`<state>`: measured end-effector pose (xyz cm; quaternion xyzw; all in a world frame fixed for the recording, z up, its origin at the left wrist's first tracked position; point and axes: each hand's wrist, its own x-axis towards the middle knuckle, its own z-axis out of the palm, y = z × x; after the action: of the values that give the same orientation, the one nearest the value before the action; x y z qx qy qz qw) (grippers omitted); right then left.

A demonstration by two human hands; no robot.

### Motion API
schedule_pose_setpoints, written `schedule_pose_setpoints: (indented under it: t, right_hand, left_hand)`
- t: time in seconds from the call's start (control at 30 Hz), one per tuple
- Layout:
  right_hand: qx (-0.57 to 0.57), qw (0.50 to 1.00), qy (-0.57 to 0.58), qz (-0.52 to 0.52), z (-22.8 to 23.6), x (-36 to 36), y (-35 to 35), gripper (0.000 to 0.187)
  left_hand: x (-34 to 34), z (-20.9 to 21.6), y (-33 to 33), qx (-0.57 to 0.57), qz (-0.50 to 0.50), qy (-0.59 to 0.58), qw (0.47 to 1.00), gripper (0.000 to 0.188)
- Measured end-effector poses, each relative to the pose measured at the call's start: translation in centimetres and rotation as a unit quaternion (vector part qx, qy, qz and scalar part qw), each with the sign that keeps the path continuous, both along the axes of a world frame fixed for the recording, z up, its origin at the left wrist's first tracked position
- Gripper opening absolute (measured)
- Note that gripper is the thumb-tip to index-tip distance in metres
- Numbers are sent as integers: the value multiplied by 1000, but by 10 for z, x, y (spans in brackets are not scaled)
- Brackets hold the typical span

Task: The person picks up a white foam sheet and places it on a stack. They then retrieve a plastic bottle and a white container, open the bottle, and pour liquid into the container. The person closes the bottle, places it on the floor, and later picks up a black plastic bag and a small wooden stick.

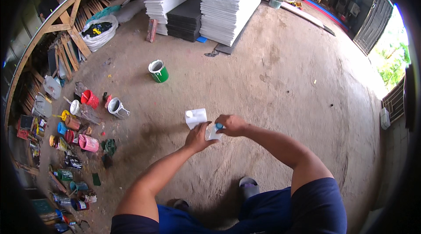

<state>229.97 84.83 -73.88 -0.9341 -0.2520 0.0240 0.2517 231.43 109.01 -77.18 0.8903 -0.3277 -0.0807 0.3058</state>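
My left hand is closed around a small translucent plastic bottle, in front of my body. The fingers of my right hand are pinched on the bottle's blue cap. Whether the cap is loose or still seated on the neck, I cannot tell. Just beyond my left hand is a white plastic jerrycan with a round white cap; my fingers and the bottle overlap its lower right part. Farther off on the floor sits a green paint can with white paint around its rim.
Paint-stained cans and pots crowd the floor on the left, among them a red bucket, a grey-white can and a pink pot. Tall stacks of white sheets and black sheets stand at the back. A dark metal gate is at far right.
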Motion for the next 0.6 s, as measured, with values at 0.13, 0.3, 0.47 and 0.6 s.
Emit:
schedule_pose_setpoints:
  t: [0.13,0.3,0.47,0.6]
  right_hand:
    - [-37,991,9,-126,-7,10,-36,43]
    - [-42,961,50,-270,-1,29,-83,42]
    - [-19,932,21,-363,-10,55,-114,38]
    - [-17,924,27,-382,-29,66,-128,39]
  left_hand:
    - [17,17,12,35,-37,-200,979,80]
    - [48,26,27,13,90,-257,962,90]
    - [82,-2,40,-96,130,20,987,94]
    - [82,-23,46,-72,99,39,992,90]
